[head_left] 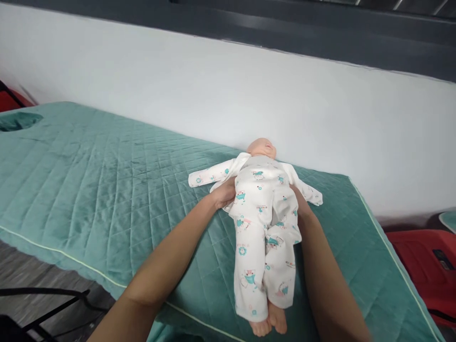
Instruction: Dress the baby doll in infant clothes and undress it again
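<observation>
A baby doll lies on its back on a green quilted bed cover, head towards the wall and bare feet towards me. It wears a white printed top with both sleeves spread outward, and matching white trousers pulled high over its belly. My left hand is closed against one side of the doll's waist, its fingertips hidden behind the body and cloth. At the opposite side my right hand grips the waist likewise, mostly covered by the clothing.
A white wall runs along the bed's far side, with a dark ledge above. To the right stands a red chair. A black metal frame is at the lower left, and the cover has an opening at its far left.
</observation>
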`<action>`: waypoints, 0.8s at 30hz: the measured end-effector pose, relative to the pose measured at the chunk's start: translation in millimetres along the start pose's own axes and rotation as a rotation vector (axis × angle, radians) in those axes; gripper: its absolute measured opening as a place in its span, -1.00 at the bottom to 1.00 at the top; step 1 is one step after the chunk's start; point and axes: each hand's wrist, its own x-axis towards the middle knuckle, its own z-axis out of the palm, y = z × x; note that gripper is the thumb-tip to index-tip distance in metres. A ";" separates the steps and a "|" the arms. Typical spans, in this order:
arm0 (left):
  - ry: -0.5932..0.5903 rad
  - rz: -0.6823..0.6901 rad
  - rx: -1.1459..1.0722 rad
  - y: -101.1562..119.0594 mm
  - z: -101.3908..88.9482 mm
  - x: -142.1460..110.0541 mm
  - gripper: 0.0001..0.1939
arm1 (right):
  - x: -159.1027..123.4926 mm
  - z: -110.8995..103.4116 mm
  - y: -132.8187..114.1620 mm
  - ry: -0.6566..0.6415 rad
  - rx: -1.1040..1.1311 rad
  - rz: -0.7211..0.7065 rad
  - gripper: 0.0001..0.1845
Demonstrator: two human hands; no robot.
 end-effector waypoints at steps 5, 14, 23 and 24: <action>0.029 0.061 0.064 4.1 4.8 -4.5 -0.48 | 0.4 0.7 5.2 -0.083 0.120 0.082 -0.64; 0.196 -0.008 -0.052 1.8 9.1 2.6 -0.62 | -1.2 8.1 0.5 0.010 0.006 0.026 -0.63; 0.308 0.054 0.026 2.9 11.6 2.4 -0.70 | 13.1 13.1 15.3 0.245 -0.206 -0.045 -0.68; 0.301 0.069 0.045 2.1 11.1 2.0 -0.70 | 15.2 12.7 17.5 0.257 -0.219 -0.047 -0.70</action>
